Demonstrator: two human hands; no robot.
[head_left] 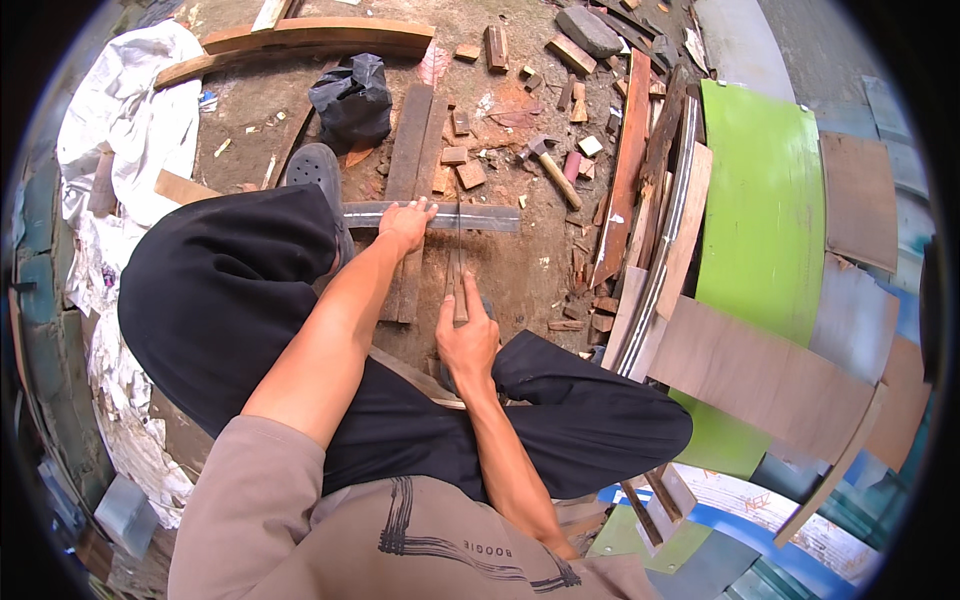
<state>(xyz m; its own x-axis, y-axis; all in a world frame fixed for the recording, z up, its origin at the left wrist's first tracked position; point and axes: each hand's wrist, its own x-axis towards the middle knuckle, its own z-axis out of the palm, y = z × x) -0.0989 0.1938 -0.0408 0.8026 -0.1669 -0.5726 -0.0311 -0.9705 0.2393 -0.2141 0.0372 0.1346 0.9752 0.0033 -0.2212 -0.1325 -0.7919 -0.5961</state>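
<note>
A dark grey-brown wooden strip [490, 218] lies crosswise over a pair of longer boards [408, 140] on the ground. My left hand [403, 226] rests on this strip with its fingers stretched and spread, pressing on it from above. Closed around the wooden handle of a hand saw [459, 262] is my right hand [468, 340], its index finger lying along the handle. The thin blade, seen nearly edge-on, points away from me and crosses the strip just right of my left fingers. How deep the blade sits in the wood I cannot tell.
A hammer [553, 172] lies beyond the strip to the right, among small wood blocks [471, 175]. Long planks [622, 180] and a green panel [760, 200] line the right side. At the far left are a black bag [352, 100], white sheeting [130, 110] and thick beams [320, 35].
</note>
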